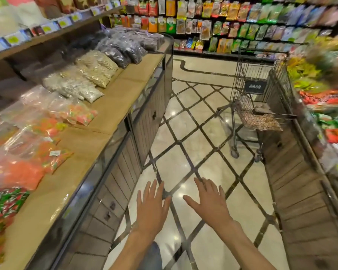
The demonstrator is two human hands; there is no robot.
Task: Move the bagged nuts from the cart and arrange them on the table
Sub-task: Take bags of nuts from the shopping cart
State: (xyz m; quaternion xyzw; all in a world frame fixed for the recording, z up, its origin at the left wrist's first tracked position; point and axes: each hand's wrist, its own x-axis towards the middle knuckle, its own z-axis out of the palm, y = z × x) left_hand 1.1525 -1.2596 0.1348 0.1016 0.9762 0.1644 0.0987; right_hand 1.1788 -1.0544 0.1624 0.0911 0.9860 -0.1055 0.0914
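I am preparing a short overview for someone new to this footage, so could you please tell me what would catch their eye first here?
First come the two empty hands, left hand and right hand, spread open low in the middle over the diamond-patterned floor. Along the left runs the long table lined with clear bags of nuts and colourful sweets. Ahead on the right stands the wire cart, with brownish bagged nuts in its basket.

Both forearms reaching forward, palms facing down: left hand (pixel 151 207) and right hand (pixel 210 203) hovering side by side, fingers spread, holding nothing.
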